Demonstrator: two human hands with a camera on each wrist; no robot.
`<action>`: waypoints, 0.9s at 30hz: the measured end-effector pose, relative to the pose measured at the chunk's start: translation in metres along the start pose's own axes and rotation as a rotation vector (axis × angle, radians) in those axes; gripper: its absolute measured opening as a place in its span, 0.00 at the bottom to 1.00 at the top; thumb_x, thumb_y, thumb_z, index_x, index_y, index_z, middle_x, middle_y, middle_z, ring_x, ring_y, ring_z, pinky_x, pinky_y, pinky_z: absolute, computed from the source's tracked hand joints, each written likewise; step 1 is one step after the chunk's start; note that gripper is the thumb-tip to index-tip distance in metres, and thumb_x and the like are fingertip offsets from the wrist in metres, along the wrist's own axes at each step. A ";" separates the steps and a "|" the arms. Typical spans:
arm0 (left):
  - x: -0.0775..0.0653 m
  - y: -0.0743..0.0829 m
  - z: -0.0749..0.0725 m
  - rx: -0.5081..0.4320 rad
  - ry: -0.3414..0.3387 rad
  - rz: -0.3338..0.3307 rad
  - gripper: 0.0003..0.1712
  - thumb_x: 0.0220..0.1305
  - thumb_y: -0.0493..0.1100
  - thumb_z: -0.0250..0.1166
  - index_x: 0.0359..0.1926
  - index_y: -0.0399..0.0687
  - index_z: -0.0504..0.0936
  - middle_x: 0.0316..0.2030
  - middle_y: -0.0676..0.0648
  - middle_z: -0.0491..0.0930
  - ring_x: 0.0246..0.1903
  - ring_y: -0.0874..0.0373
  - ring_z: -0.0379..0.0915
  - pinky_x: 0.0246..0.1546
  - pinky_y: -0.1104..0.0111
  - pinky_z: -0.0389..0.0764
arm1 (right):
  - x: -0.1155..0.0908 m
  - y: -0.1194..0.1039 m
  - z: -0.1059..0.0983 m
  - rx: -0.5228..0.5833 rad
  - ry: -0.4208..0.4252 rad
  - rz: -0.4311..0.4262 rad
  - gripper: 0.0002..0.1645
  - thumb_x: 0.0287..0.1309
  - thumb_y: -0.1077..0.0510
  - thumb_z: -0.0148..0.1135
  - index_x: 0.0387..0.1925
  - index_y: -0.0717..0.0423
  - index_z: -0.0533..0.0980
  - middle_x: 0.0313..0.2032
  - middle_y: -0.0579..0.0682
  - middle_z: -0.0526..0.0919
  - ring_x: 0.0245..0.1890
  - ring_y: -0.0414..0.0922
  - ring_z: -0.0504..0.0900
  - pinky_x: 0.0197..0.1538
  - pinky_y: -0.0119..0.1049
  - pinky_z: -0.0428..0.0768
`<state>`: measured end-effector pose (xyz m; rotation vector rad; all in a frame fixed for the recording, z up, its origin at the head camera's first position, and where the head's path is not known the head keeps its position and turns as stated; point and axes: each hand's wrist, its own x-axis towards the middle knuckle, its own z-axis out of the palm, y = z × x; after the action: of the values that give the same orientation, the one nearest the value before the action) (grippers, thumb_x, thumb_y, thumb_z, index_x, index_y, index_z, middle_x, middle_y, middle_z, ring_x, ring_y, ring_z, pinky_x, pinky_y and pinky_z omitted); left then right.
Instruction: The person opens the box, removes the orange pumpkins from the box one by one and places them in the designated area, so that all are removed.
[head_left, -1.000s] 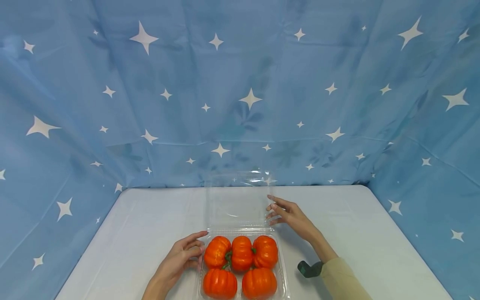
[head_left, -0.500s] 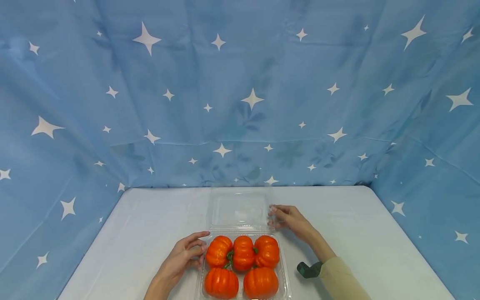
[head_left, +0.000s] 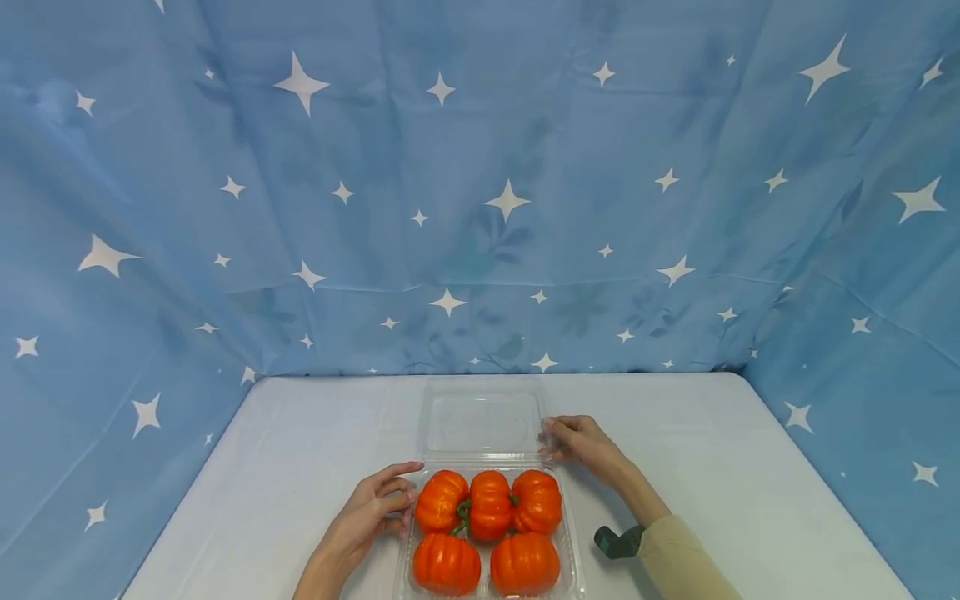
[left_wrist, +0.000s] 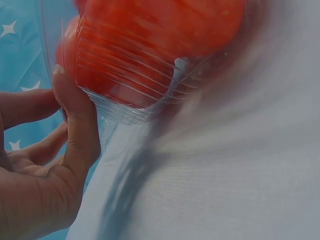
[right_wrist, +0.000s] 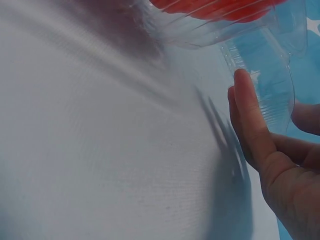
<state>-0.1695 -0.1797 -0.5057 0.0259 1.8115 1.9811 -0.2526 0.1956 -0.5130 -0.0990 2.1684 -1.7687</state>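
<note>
A clear plastic clamshell box holds several small orange pumpkins with green stems. Its hinged lid is folded back behind it, away from the person. At the box's back left corner is my left hand. The left wrist view shows its thumb and fingers pinching the rim, beside the ribbed wall. My right hand grips the right side edge of the lid. In the right wrist view, fingers lie along one face of the lid with a fingertip on the other.
A white-covered table carries the box near its front edge. Blue cloth with white stars hangs behind the table and at both sides. A dark strap piece sticks out by the right sleeve.
The lid has tipped farther back and down toward the table. My right hand has lowered slightly and closed its fingers on the lid's edge. My left hand keeps its place at the box.
</note>
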 end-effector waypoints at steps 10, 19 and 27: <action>0.001 0.000 0.000 0.010 0.019 0.003 0.35 0.69 0.34 0.61 0.75 0.33 0.63 0.37 0.49 0.78 0.27 0.61 0.70 0.24 0.71 0.79 | -0.007 -0.007 0.005 -0.068 0.067 0.009 0.33 0.77 0.50 0.53 0.63 0.79 0.70 0.51 0.68 0.82 0.36 0.46 0.85 0.45 0.37 0.88; -0.001 0.000 0.000 0.010 0.001 0.011 0.35 0.70 0.35 0.60 0.75 0.34 0.61 0.36 0.49 0.78 0.26 0.59 0.72 0.25 0.70 0.80 | -0.029 -0.015 0.006 -0.514 0.211 -0.138 0.30 0.70 0.50 0.63 0.62 0.68 0.76 0.55 0.63 0.83 0.48 0.56 0.87 0.51 0.50 0.87; -0.001 -0.001 0.001 0.003 -0.002 0.011 0.35 0.70 0.35 0.60 0.75 0.34 0.61 0.36 0.49 0.78 0.25 0.58 0.72 0.24 0.70 0.80 | -0.054 -0.028 0.009 -0.640 0.184 -0.280 0.30 0.64 0.51 0.70 0.60 0.66 0.77 0.57 0.62 0.82 0.54 0.60 0.83 0.55 0.54 0.84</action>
<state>-0.1680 -0.1789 -0.5058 0.0396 1.8169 1.9851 -0.2032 0.1955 -0.4762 -0.4233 2.8984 -1.1665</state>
